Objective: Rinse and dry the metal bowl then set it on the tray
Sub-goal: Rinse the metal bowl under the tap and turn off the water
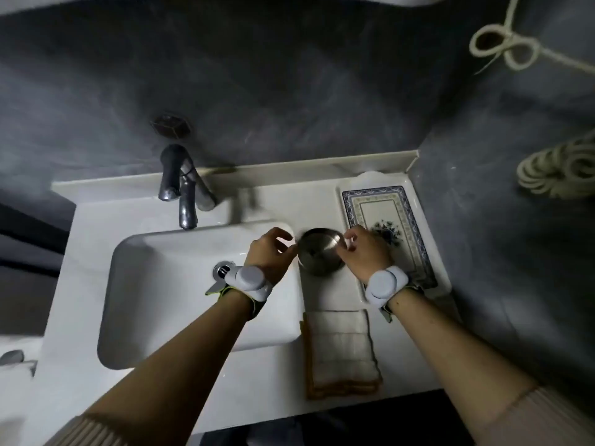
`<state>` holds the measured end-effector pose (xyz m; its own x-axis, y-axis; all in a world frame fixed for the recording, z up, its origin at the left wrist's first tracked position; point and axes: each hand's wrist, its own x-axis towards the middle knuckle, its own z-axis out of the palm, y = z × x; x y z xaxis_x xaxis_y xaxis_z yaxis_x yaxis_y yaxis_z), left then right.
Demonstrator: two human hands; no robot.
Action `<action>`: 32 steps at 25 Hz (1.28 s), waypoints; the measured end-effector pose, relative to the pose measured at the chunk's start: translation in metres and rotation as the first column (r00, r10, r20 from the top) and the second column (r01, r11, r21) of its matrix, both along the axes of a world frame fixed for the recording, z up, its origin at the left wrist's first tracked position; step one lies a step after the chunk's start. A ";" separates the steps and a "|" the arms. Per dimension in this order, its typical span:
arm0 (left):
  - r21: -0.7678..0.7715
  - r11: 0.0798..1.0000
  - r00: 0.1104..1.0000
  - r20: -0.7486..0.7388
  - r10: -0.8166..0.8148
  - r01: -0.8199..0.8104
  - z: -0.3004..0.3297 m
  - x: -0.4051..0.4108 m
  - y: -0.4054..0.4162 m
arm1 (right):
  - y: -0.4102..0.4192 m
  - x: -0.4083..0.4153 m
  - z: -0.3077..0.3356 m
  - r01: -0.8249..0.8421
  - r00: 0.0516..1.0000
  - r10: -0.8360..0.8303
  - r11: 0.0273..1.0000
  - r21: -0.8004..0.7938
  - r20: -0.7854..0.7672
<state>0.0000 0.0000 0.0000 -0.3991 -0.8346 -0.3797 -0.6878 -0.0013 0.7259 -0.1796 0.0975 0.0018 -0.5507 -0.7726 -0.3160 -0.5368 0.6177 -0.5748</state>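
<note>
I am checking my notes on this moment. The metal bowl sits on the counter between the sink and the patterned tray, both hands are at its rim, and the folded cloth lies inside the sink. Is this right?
Not quite. The head view shows the folded cloth on the counter, near the metal bowl, not in the sink. The left hand, right hand and patterned tray are as you say.

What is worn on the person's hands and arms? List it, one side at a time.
Left hand: bare, no glove. A rounded pale grey device sits on the wrist, on a dark strap with yellow-green edging. A beige ribbed sleeve is pushed up near the elbow.

Right hand: bare too. It has a matching grey wrist device on the same kind of strap, and the same beige ribbed sleeve.
</note>
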 end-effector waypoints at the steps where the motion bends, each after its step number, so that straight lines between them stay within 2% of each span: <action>1: 0.024 1.000 1.000 0.028 0.013 -0.014 -0.005 -0.002 0.002 | 0.000 -0.002 -0.004 0.002 1.000 -0.002 1.000 0.025 -0.019; 4: 0.121 0.991 0.996 0.082 0.043 -0.053 -0.018 -0.008 0.007 | 0.000 -0.002 -0.014 0.014 0.999 -0.011 0.998 0.059 -0.050; 7: 0.199 0.976 0.996 0.038 0.081 -0.086 -0.028 -0.016 0.014 | -0.001 0.000 -0.023 -0.001 1.000 0.002 0.999 0.044 -0.019; 14: 0.209 0.970 0.992 0.009 0.122 -0.121 -0.038 -0.017 0.019 | -0.012 0.006 -0.029 -0.008 0.996 0.008 1.000 -0.001 -0.093; 17: 0.235 0.952 0.975 -0.052 0.215 -0.197 -0.035 -0.003 0.015 | -0.019 0.018 -0.022 -0.029 0.997 0.025 0.998 -0.056 -0.077; 20: 0.416 0.863 0.899 -0.195 0.391 -0.286 -0.029 0.030 0.003 | -0.038 0.046 -0.012 -0.070 0.997 0.067 0.993 -0.096 -0.031; 23: 0.521 0.787 0.812 -0.270 0.518 -0.330 -0.024 0.070 -0.016 | -0.064 0.079 -0.011 -0.091 0.994 0.095 0.994 -0.063 0.052; 26: 0.546 0.737 0.740 -0.283 0.611 -0.400 -0.020 0.110 -0.033 | -0.091 0.114 -0.007 -0.100 0.984 0.102 0.995 -0.022 0.148; 30: 0.573 0.672 0.647 -0.294 0.703 -0.469 -0.018 0.150 -0.051 | -0.134 0.146 0.027 -0.076 0.983 0.095 0.990 -0.123 0.158; 32: 0.589 0.649 0.610 -0.306 0.731 -0.482 -0.018 0.160 -0.060 | -0.157 0.159 0.049 -0.053 0.964 0.088 0.988 -0.144 0.252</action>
